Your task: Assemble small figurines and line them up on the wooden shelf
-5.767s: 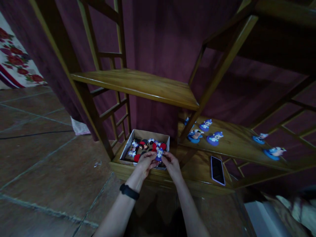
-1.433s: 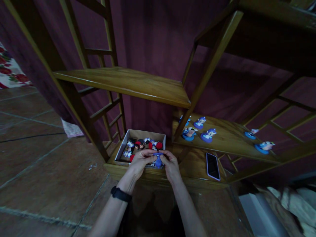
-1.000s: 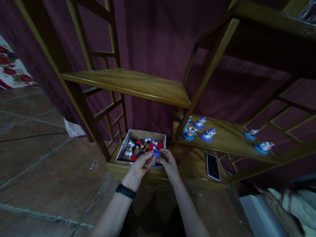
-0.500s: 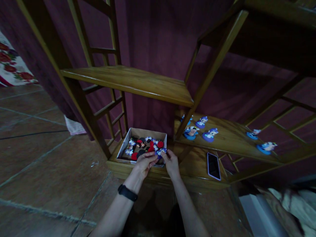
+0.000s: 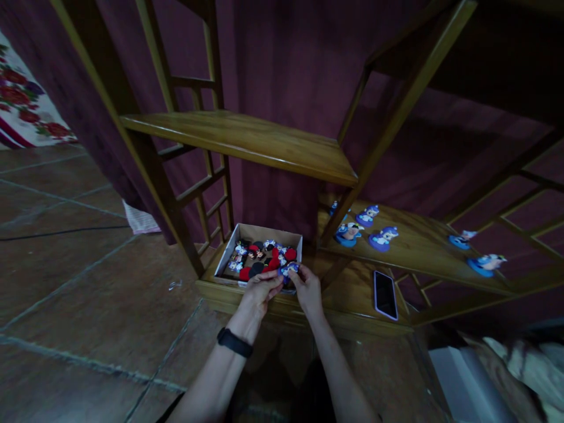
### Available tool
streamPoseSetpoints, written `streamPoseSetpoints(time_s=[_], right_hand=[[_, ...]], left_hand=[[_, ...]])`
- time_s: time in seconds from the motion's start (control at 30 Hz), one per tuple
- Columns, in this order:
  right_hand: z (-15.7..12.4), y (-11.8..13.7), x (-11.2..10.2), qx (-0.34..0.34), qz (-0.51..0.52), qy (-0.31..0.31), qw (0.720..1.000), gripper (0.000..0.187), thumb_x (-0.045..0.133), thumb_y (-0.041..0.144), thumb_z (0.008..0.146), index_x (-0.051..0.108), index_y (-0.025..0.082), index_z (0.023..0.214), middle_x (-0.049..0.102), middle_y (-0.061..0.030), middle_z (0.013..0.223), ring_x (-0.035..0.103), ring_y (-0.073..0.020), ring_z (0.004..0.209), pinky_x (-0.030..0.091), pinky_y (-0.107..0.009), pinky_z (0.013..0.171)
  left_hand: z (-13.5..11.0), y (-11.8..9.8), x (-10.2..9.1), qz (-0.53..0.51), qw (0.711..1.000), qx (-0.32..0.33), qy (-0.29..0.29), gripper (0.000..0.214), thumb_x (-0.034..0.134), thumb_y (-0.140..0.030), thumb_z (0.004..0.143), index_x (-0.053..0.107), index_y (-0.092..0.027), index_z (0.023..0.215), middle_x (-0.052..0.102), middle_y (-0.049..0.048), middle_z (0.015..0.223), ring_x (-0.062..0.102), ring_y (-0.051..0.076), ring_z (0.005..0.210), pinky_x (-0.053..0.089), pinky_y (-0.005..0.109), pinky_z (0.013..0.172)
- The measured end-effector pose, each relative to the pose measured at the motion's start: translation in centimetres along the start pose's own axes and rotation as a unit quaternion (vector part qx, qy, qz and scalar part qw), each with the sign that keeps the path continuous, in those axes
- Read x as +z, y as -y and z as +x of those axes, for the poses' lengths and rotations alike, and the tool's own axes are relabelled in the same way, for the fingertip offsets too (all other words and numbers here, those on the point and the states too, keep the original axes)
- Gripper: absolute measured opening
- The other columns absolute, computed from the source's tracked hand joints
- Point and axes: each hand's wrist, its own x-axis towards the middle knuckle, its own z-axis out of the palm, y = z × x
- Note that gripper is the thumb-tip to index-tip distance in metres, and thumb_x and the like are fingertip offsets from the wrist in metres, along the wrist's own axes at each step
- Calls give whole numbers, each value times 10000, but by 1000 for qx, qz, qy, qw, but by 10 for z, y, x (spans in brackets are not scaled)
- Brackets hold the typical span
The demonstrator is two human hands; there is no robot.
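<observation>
Between my two hands, over the front right corner of a cardboard box, is a small purple-and-white figurine (image 5: 288,271). My left hand (image 5: 261,291) has its fingers closed on the figurine's left side. The fingers of my right hand (image 5: 307,288) pinch it from the right. Inside the open box (image 5: 224,262) lie several small figurines (image 5: 238,257) in white, blue, black and red, with round red and dark pieces (image 5: 256,269) among them. My fingers hide part of the held figurine and the box's near corner.
Several figurines on blue or purple bases, one of them a purple figurine (image 5: 383,238), stand on the right shelf (image 5: 423,247). A phone (image 5: 385,295) lies on the lower board. A wooden shelf (image 5: 247,141) juts out above the box, beside slanting posts (image 5: 396,111).
The view has shifted slightly, so the scene sits a little further right. Both hands keep hold of the purple-and-white figurine with little change in grip.
</observation>
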Motion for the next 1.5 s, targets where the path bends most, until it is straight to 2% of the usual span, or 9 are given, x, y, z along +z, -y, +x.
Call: streamPoseSetpoints(time_s=[0.23, 0.37, 0.47, 0.67, 0.8, 0.93, 1.2, 1.5], right_hand=[[-1, -9, 3, -13, -24, -7, 1000, 270, 555, 378, 762, 653, 202, 942, 679, -39, 912, 592, -189, 833, 434, -297, 790], [2, -9, 3, -18, -5, -20, 1000, 298, 567, 360, 752, 642, 209, 998, 671, -44, 960, 588, -186, 873, 426, -305, 833], [2, -8, 3, 10, 43, 0, 999, 332, 589, 354, 729, 633, 216, 1028, 679, -32, 953, 596, -189, 867, 445, -306, 815], [2, -9, 2, 30, 72, 36, 996, 310, 597, 338, 703, 663, 214, 979, 685, -18, 949, 599, -192, 867, 457, -318, 814], [4, -15, 4, 57, 73, 37, 995, 267, 594, 355, 694, 695, 201, 887, 692, -9, 820, 602, -177, 755, 473, -306, 754], [6, -21, 4, 85, 80, 44, 992, 260, 608, 375, 679, 710, 185, 825, 683, -9, 717, 589, -162, 658, 481, -296, 693], [7, -24, 1, 81, 71, 34, 994, 258, 646, 398, 642, 718, 174, 747, 680, -11, 663, 585, -156, 611, 483, -288, 643], [5, -17, 0, 109, 96, 18, 989, 257, 674, 380, 620, 717, 166, 756, 693, -26, 700, 605, -166, 646, 483, -298, 667]], left_hand=[[-1, -6, 3, 53, 999, 4, 10, 209, 754, -25, 523, 635, -105, 675, 658, 39, 621, 620, 119, 579, 514, 258, 642], [-1, -9, 9, 88, 994, 59, 9, 363, 763, -37, 494, 651, -120, 830, 644, 17, 602, 600, 111, 541, 499, 251, 603], [0, -10, 9, 99, 991, 86, 22, 403, 761, -55, 500, 665, -126, 885, 641, 11, 603, 591, 106, 526, 490, 237, 573], [4, -16, 1, 103, 992, 60, 33, 309, 746, -64, 536, 685, -120, 834, 671, 44, 653, 607, 110, 538, 485, 213, 544], [4, -15, 2, 98, 994, 36, 39, 288, 758, -54, 527, 679, -111, 798, 685, 63, 676, 623, 122, 553, 508, 238, 587], [3, -13, 4, 89, 995, 37, 36, 294, 773, -42, 510, 668, -102, 778, 689, 72, 681, 633, 130, 576, 511, 242, 606], [2, -12, 3, 95, 993, 48, 43, 334, 807, -56, 446, 674, -86, 751, 689, 70, 640, 634, 146, 563, 510, 263, 617], [1, -4, 4, 89, 993, 66, 33, 323, 812, -79, 442, 675, -91, 733, 687, 67, 621, 642, 158, 566, 521, 281, 625]])
